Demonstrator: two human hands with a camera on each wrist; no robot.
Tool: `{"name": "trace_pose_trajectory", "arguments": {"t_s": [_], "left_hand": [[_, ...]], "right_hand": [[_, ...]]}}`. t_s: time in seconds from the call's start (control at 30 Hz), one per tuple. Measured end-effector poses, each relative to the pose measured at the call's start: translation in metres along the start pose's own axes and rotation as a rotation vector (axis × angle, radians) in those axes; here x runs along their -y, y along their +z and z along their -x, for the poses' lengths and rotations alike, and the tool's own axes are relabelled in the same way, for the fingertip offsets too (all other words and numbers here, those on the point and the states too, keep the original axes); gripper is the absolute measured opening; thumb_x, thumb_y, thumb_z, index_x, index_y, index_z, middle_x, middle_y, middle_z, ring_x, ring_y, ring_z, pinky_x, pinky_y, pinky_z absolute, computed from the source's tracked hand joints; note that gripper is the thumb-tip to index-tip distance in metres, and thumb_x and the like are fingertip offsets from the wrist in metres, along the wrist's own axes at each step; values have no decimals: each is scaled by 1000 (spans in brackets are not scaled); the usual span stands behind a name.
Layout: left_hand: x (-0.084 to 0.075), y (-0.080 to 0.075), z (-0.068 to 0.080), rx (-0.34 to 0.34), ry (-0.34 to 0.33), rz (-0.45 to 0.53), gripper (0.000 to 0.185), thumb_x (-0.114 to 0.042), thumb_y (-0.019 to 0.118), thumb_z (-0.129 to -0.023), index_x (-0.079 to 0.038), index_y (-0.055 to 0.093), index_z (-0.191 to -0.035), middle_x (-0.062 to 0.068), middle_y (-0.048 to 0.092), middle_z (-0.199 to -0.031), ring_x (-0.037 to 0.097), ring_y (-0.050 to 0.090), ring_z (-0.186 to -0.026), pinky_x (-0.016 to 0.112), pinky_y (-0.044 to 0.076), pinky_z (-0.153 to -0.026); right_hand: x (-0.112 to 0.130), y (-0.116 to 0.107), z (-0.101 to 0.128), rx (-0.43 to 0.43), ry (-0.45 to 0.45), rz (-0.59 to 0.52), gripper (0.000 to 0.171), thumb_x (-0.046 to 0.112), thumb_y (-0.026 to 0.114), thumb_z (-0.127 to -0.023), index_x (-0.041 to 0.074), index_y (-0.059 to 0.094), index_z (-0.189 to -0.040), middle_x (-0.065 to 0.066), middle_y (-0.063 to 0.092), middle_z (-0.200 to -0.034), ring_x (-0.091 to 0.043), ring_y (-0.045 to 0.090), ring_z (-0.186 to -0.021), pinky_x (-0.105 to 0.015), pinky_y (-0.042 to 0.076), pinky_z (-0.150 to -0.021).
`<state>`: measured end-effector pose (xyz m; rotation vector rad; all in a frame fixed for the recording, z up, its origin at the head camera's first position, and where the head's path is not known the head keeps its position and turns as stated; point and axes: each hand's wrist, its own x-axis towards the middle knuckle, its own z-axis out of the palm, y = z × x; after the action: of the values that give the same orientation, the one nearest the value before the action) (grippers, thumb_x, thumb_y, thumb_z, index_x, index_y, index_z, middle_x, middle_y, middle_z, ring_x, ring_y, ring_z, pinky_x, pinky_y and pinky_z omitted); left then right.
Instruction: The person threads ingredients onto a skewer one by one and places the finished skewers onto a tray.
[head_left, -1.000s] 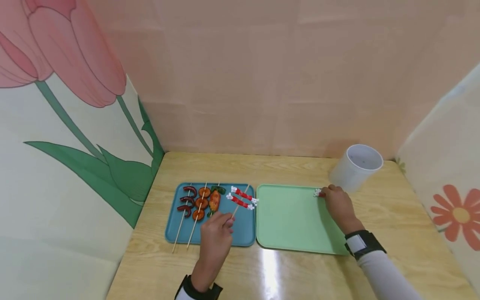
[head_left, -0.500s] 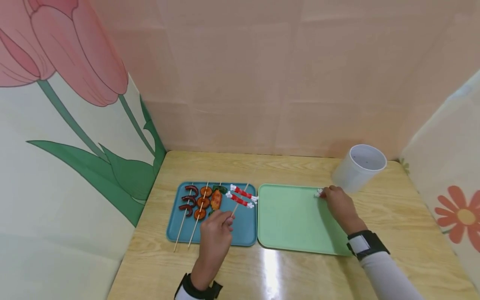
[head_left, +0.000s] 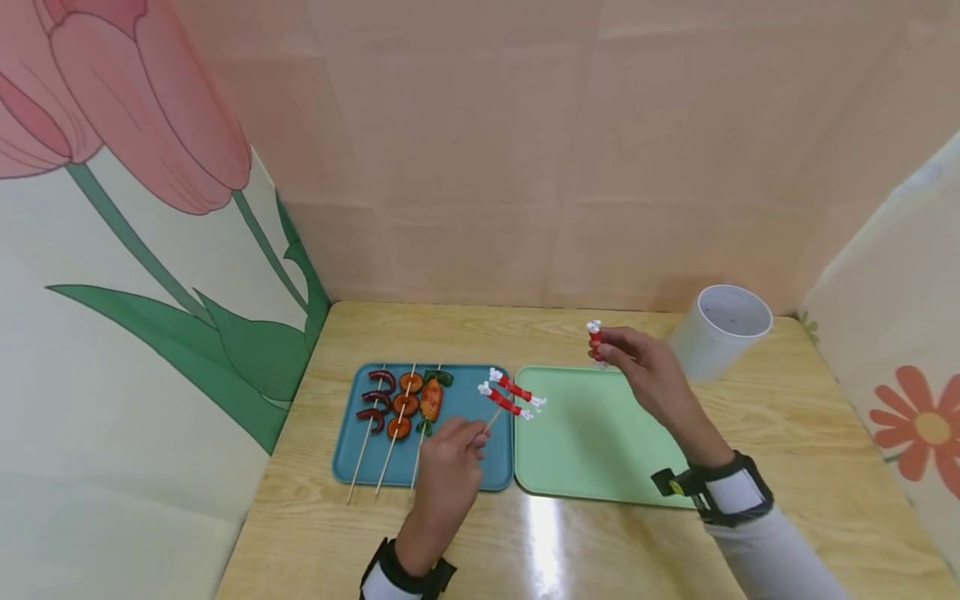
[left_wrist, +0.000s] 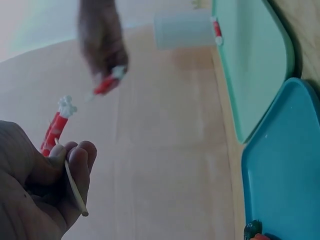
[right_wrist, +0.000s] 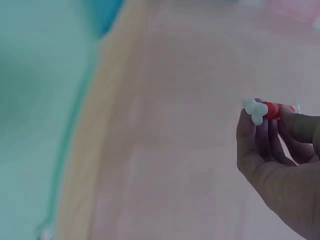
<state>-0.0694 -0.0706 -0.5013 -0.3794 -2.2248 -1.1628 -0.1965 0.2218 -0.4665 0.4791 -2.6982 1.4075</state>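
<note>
My left hand (head_left: 446, 475) grips a wooden skewer (left_wrist: 75, 187) that carries two red pieces with white knobbed ends (head_left: 510, 396), over the gap between the trays. Between thumb and fingers, my right hand (head_left: 656, 379) pinches a matching red piece (right_wrist: 274, 110), raised above the far edge of the green tray (head_left: 558, 454). One more red-and-white piece (left_wrist: 216, 31) lies at that tray's edge, seen in the left wrist view; in the head view the right hand hides it. The blue tray (head_left: 345, 454) is just left of the green one.
On the blue tray lie three loaded skewers: dark red curls (head_left: 373, 402), round orange slices (head_left: 405, 406), and an orange wing-shaped piece (head_left: 431, 400) with green pieces. A white cup (head_left: 708, 342) stands behind the green tray's right end. A wall rises behind the wooden table (head_left: 480, 329).
The right hand has lifted a red-and-white piece off the green tray and carried it up and left. The left hand and its skewer have shifted slightly right.
</note>
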Motion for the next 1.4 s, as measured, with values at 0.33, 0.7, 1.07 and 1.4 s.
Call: {"name": "trace_pose_trajectory", "arguments": {"t_s": [0.33, 0.7, 1.07, 1.4], "left_hand": [[-5, 4, 4, 70, -5, -48, 34, 29, 69, -72, 2, 79, -89, 9, 69, -79, 13, 74, -70, 5, 54, -60], [-6, 4, 5, 97, -42, -50, 31, 28, 68, -75, 3, 79, -90, 10, 70, -80, 14, 74, -72, 5, 53, -61], [-6, 3, 3, 99, -50, -86, 32, 28, 67, -74, 3, 79, -90, 9, 71, -81, 13, 75, -73, 6, 54, -63], [-9, 5, -1, 71, 2, -84, 35, 31, 67, -69, 4, 79, -87, 9, 70, -78, 14, 74, -72, 9, 56, -62]], "right_hand": [[59, -1, 4, 33, -1, -191, 36, 22, 59, -104, 2, 63, -134, -12, 71, -118, -1, 70, -100, -12, 55, -90], [69, 0, 3, 48, 19, -221, 34, 19, 60, -103, 2, 64, -133, -13, 72, -118, -1, 70, -99, -13, 56, -89], [75, 5, 9, 44, -159, -37, 36, 10, 61, -102, 8, 65, -138, -9, 72, -112, 1, 66, -98, -9, 54, -88], [82, 27, 19, -169, -437, 260, 47, -2, 75, -87, 13, 71, -132, -4, 78, -104, -21, 75, -93, -39, 62, -77]]}}
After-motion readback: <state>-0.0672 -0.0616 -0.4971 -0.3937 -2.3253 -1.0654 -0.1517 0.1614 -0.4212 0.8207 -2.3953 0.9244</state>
